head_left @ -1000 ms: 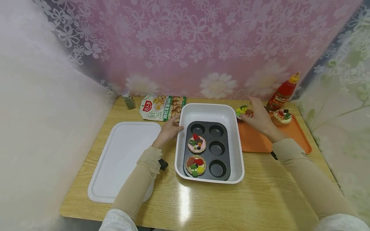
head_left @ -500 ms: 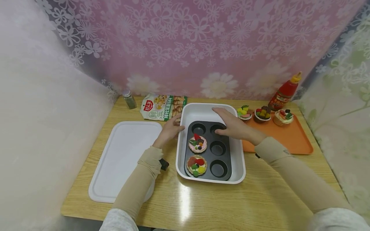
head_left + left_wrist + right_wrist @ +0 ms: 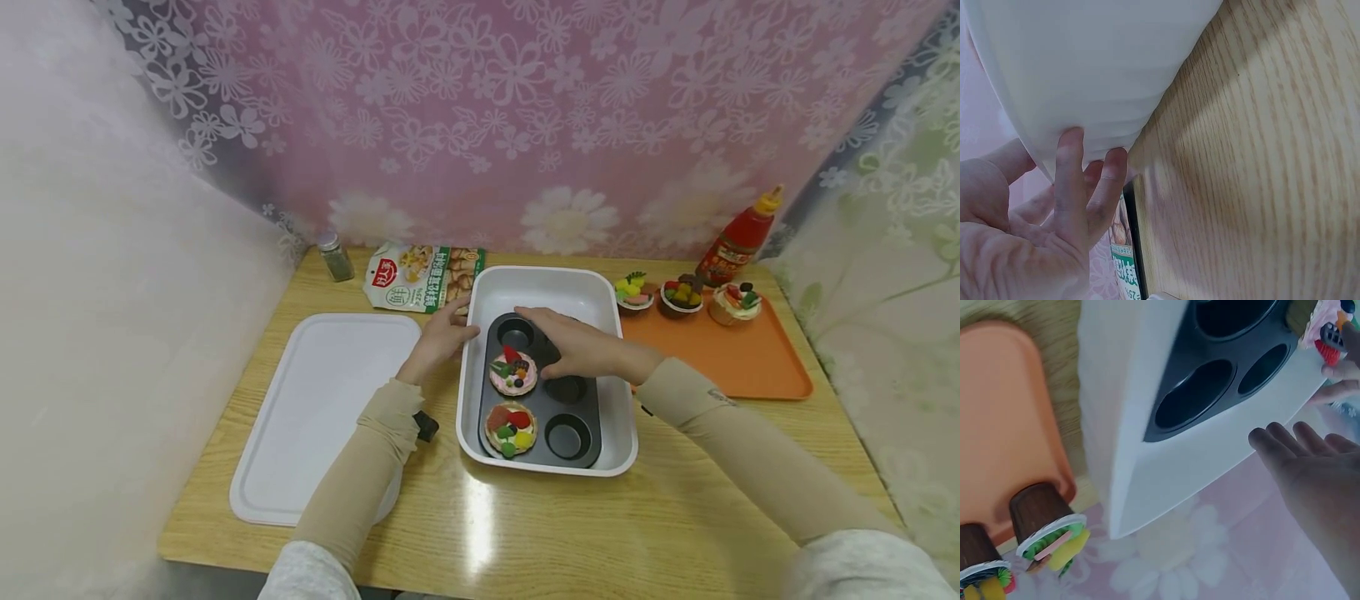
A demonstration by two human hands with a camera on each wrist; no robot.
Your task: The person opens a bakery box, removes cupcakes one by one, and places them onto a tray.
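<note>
The left hand (image 3: pixel 438 337) rests against the outer left wall of the white baking dish (image 3: pixel 617 433) near its far-left corner, fingers straight and touching, gripping nothing. The right hand (image 3: pixel 573 342) hovers flat over the black muffin tin (image 3: pixel 542 410) inside the dish, fingers extended, holding nothing. Two decorated tarts (image 3: pixel 512 373) occupy the tin's left column, middle and near cups. Three cupcakes (image 3: pixel 681 297) stand along the far edge of the orange tray (image 3: pixel 735 367), right of the dish.
</note>
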